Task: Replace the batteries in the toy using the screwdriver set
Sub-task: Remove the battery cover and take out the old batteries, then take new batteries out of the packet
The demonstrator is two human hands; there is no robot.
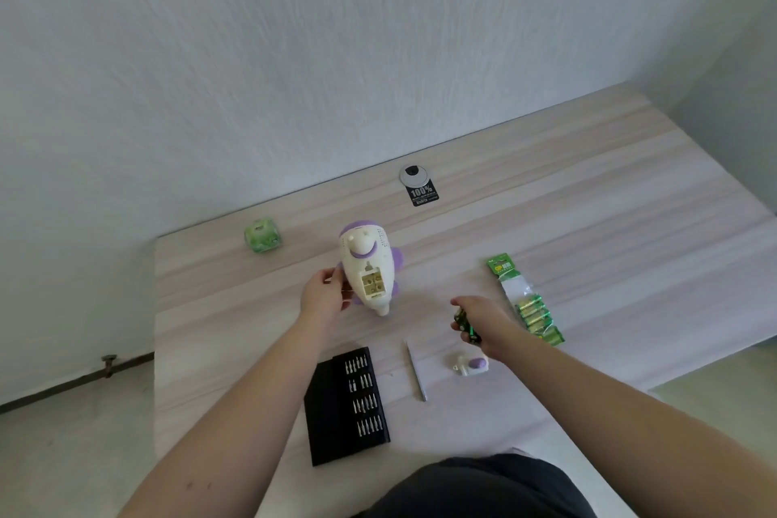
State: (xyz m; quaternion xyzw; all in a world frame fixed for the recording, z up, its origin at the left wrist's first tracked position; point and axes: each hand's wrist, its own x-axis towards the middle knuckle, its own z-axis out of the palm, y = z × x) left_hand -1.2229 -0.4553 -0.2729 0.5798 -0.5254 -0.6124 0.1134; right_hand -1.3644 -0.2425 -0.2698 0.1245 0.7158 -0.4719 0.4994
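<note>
A white and purple toy [366, 265] lies on the table with its open battery compartment [372, 282] facing up. My left hand [323, 292] holds the toy's left side. My right hand [483, 326] grips green batteries [466, 325] above the table, to the right of the toy. A green pack of batteries [530, 307] lies just right of that hand. The white and purple battery cover [471, 364] rests below my right hand. A slim screwdriver [416, 370] lies between the cover and the open black bit case [352, 404].
A green wrapped tissue pack [263, 234] sits at the table's back left. A grey cable grommet [415, 175] with a black label [424, 196] is at the back edge by the wall. The table's left edge [154, 328] drops to the floor.
</note>
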